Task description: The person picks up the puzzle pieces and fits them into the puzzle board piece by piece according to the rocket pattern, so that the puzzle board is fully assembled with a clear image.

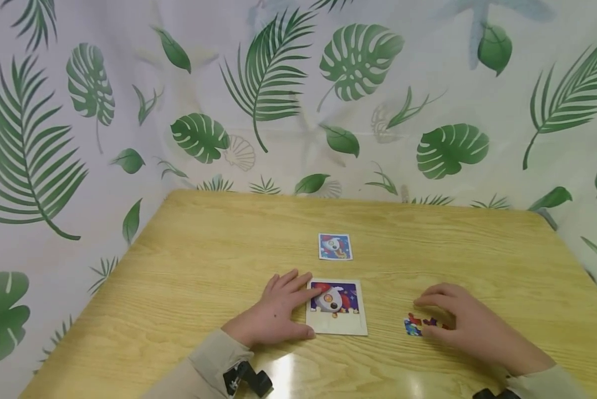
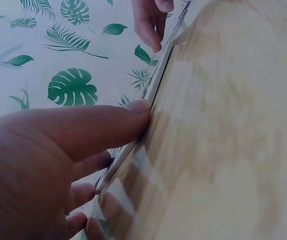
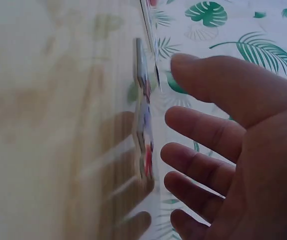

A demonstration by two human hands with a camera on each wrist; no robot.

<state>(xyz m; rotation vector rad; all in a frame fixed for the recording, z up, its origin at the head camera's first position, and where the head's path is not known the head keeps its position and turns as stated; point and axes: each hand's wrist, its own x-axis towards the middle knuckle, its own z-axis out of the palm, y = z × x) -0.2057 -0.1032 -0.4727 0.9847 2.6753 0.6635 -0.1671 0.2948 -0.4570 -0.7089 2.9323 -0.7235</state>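
Note:
A square jigsaw puzzle board point(image 1: 335, 326) lies on the table, its upper part filled with a cartoon picture on a dark purple ground and its lower part bare. My left hand point(image 1: 278, 311) rests at the board's left side, fingers spread, with the index finger reaching over the picture. In the left wrist view the thumb point(image 2: 118, 122) touches the board's edge point(image 2: 156, 82). To the right lie loose puzzle pieces point(image 1: 412, 328), coloured blue, red and purple, partly hidden by my right hand point(image 1: 478, 330). That hand hovers beside the pieces point(image 3: 142, 120), fingers loosely apart and holding nothing.
Behind the board lies a small square picture card point(image 1: 335, 247) with a similar cartoon figure. The wooden table point(image 1: 218, 238) meets a white cloth backdrop point(image 1: 298, 166) with green leaf prints at its back and sides.

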